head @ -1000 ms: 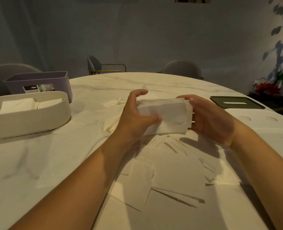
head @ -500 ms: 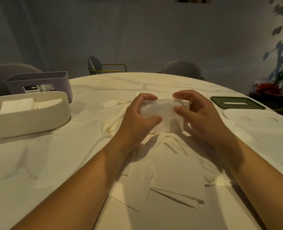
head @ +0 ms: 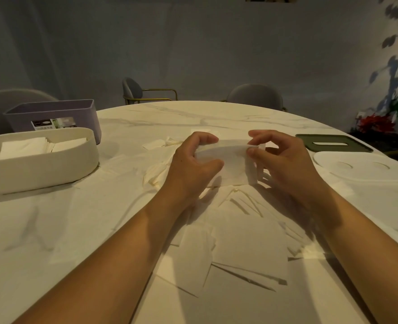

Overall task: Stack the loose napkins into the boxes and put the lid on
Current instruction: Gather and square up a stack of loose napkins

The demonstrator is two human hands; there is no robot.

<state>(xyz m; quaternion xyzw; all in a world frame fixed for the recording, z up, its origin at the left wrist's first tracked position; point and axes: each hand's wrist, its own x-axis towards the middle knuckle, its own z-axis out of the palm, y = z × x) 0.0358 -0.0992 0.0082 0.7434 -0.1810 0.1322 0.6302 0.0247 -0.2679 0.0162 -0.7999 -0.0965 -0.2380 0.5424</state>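
Observation:
Both my hands hold a small stack of white napkins [head: 231,161] just above the table's middle. My left hand [head: 193,167] grips its left end with thumb and curled fingers. My right hand [head: 284,164] pinches the right end between thumb and fingertips. Loose napkins [head: 247,242] lie scattered beneath and toward me. A cream oval box [head: 41,167] at the left holds stacked napkins. Behind it stands a purple box [head: 53,113]. A white oval lid [head: 361,169] and a dark green slotted lid [head: 333,143] lie at the right.
The round marble table [head: 53,230] curves away to its far edge. Grey chairs [head: 255,95] stand behind it, another at the far left. A plant with red flowers [head: 375,122] is off the right side. A few napkins [head: 156,144] lie beyond my left hand.
The napkin stack has sunk lower toward the table. My right hand shifted from cupping the stack's far side to pinching its right end with the fingertips.

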